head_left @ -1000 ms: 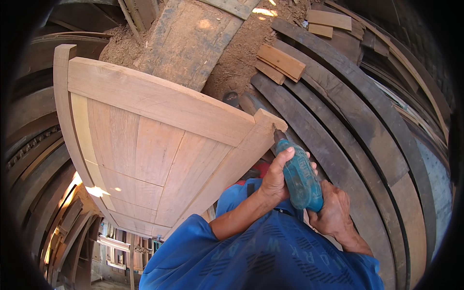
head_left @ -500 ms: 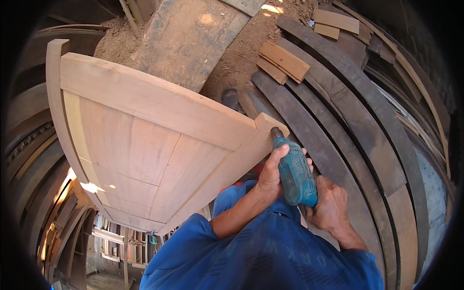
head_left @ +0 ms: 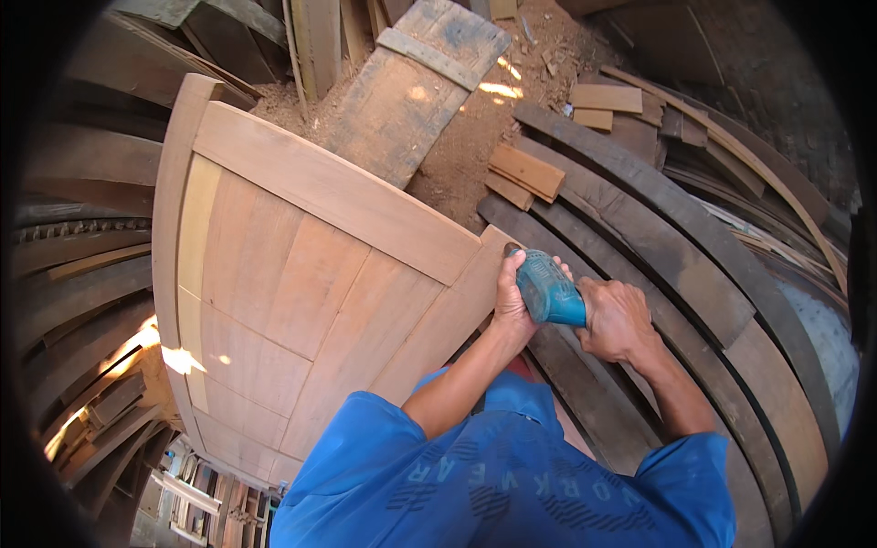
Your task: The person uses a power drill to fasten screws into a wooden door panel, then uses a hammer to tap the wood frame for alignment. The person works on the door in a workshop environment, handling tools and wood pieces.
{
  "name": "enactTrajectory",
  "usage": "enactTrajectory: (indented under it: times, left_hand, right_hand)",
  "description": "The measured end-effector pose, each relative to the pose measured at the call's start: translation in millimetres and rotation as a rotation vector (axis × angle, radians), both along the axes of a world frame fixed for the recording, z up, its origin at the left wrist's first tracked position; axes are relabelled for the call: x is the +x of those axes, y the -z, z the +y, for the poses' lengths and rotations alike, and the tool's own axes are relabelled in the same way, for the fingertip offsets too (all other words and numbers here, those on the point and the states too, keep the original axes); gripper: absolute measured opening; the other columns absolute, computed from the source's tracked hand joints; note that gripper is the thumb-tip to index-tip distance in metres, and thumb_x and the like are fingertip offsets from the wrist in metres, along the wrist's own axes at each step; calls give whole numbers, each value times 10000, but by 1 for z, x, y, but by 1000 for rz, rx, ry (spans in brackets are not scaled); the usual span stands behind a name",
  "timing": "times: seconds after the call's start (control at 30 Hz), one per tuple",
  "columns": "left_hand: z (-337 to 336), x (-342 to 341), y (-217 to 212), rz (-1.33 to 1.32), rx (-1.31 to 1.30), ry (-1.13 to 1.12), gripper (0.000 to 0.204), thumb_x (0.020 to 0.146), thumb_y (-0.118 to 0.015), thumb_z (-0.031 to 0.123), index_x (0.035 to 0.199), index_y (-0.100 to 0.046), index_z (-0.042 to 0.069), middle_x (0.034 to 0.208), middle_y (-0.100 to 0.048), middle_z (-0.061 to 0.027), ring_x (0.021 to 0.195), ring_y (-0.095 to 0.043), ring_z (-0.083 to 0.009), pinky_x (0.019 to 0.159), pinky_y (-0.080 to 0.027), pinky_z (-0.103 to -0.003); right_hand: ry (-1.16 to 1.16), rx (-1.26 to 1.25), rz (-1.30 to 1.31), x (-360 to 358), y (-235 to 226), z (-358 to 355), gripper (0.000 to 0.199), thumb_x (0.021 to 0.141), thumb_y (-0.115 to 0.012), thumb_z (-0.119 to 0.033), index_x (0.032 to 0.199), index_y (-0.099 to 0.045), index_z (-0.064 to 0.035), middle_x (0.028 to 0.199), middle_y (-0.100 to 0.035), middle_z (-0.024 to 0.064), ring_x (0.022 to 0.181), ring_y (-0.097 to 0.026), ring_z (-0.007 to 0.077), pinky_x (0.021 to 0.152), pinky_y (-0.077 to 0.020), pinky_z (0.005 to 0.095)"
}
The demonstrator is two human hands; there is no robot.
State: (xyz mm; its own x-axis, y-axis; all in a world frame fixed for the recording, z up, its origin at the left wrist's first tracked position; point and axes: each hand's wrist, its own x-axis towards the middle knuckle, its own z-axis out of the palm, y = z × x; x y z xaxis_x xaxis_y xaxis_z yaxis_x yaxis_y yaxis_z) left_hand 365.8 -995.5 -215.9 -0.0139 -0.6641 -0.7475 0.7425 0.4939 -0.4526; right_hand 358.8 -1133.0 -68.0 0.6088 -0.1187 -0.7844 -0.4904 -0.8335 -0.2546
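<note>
A teal power drill is held in both my hands, its dark chuck against the end of a pale frame piece of a wooden panel door. My left hand wraps round the front of the drill's body, close to the chuck. Behind it, my right hand grips the rear handle end. The door stands on edge to my left, with a broad rail along its upper side. Whatever bit is in the chuck is hidden at the wood.
Long dark planks lie side by side on my right. Short wood offcuts rest across their far ends. Beyond the door, a dusty board lies on sawdust-covered ground. Stacked timber lines the left side.
The view has shifted, so the door appears farther right. The drill has turned, its rear end now pointing more to the right, and my right forearm shows more.
</note>
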Motion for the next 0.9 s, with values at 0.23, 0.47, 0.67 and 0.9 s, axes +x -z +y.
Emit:
enactTrajectory:
  times: [0.23,0.47,0.67,0.9]
  left_hand:
    - [-1,-1,-19,28,-86,-123,629,789,-698,489,1105,-551,-34,1063,-607,-185,1004,-619,-315,938,-534,-452]
    - [-1,-5,-66,46,-160,-64,633,798,-751,455,1151,-534,-23,1101,-598,-172,1084,-606,-312,1012,-502,-482]
    - [8,-5,-108,-38,-262,73,423,843,-777,350,1067,-568,59,1003,-640,-93,991,-662,-257,901,-569,-457]
    - [53,-13,-97,-593,-77,338,430,864,-729,314,1100,-544,6,1026,-636,-148,835,-700,-255,718,-621,-399]
  right_hand:
    - [-81,-14,-7,10,-21,-2,305,598,-704,-141,879,-638,-41,795,-671,221,812,-656,433,738,-519,509]
    - [-11,1,-59,-2,-72,-7,280,579,-695,-140,830,-613,-46,753,-645,213,769,-633,432,704,-487,503]
    - [396,205,-289,-55,-107,16,370,571,-712,-147,913,-644,-22,825,-633,189,817,-653,390,726,-512,397]
    - [634,147,-435,-123,-56,115,494,676,-789,-174,1133,-645,-51,1001,-672,202,940,-658,412,816,-520,461]
